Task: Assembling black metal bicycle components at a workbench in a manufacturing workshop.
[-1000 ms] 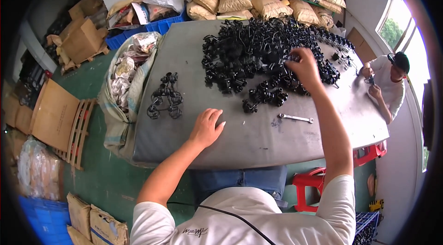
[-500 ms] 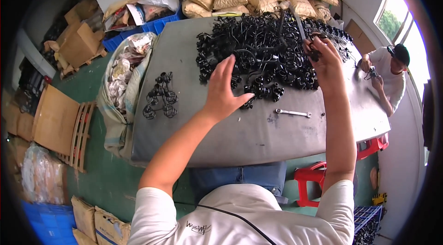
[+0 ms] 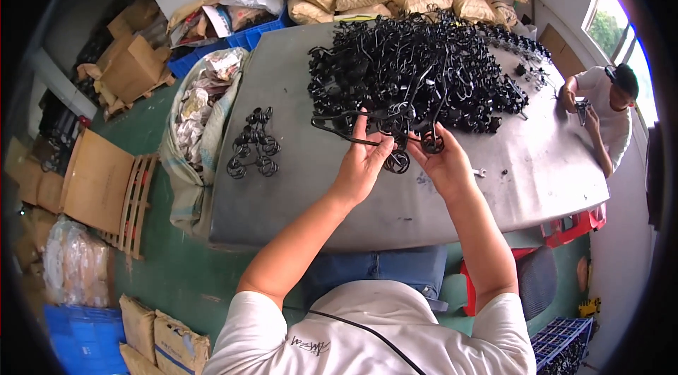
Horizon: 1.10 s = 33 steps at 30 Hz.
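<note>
Above the near edge of a big pile of black bent-wire parts (image 3: 402, 68), both my hands are on a similar black bent-wire part with ring-shaped ends (image 3: 397, 162). My left hand (image 3: 364, 169) pinches it between thumb and fingers, and a long loop of the part sticks out to the left. Curled around its right side, my right hand (image 3: 450, 169) grips it near another ring. Whether this is one piece or several hooked together, I cannot tell. A wrench (image 3: 480, 173) lies partly hidden behind my right hand.
A small group of the same wire parts (image 3: 251, 143) lies on the grey table (image 3: 296, 212) to the left. Beside it stands an open woven sack (image 3: 201, 114). Another person (image 3: 611, 106) works at the table's right end. A red stool (image 3: 467, 290) stands below the near edge.
My right hand has come down and left from the pile's far right side. My left hand has moved slightly right and nearer. Both hands now hold a wire part between them.
</note>
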Each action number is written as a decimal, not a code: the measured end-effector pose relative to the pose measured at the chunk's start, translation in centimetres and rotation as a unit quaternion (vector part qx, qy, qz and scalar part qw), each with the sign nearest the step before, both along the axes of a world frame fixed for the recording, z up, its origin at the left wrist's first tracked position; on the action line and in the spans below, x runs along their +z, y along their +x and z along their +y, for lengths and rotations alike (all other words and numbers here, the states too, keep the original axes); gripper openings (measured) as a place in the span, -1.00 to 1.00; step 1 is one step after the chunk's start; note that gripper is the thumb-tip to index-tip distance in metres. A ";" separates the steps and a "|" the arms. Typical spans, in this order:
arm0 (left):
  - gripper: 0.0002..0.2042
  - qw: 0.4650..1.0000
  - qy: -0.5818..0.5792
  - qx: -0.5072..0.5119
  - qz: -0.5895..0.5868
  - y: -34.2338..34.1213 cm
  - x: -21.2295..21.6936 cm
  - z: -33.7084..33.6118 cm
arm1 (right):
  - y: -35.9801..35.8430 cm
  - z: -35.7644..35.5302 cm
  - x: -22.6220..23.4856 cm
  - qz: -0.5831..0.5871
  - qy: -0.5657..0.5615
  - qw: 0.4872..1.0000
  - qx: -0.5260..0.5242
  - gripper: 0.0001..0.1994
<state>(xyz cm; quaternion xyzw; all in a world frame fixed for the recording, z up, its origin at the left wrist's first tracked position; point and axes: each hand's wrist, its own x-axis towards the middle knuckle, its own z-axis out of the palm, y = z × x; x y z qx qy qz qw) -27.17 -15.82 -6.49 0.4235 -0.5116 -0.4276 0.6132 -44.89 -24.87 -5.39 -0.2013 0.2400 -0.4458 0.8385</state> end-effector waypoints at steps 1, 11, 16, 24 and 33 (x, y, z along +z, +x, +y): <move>-0.22 1.000 -0.014 0.016 -0.005 0.1 -0.9 0.0 | 0.2 0.3 -0.7 0.020 -0.004 1.000 -0.001 -0.78; -0.10 0.995 -0.031 0.003 -0.099 1.8 -3.1 0.3 | -0.1 2.3 -2.0 0.194 -0.164 0.967 -0.004 -0.76; -0.08 0.989 -0.011 -0.011 -0.147 1.8 -3.1 0.2 | -0.2 2.8 -2.0 0.282 -0.210 0.936 -0.033 -0.71; -0.16 0.978 0.085 -0.037 -0.188 3.0 -3.1 0.3 | -0.9 1.9 -3.2 0.198 -0.073 0.978 -0.004 -0.74; -0.36 0.983 0.179 -0.042 0.007 2.8 -4.3 0.1 | -1.2 3.3 -2.6 0.363 -0.278 0.888 0.040 -0.75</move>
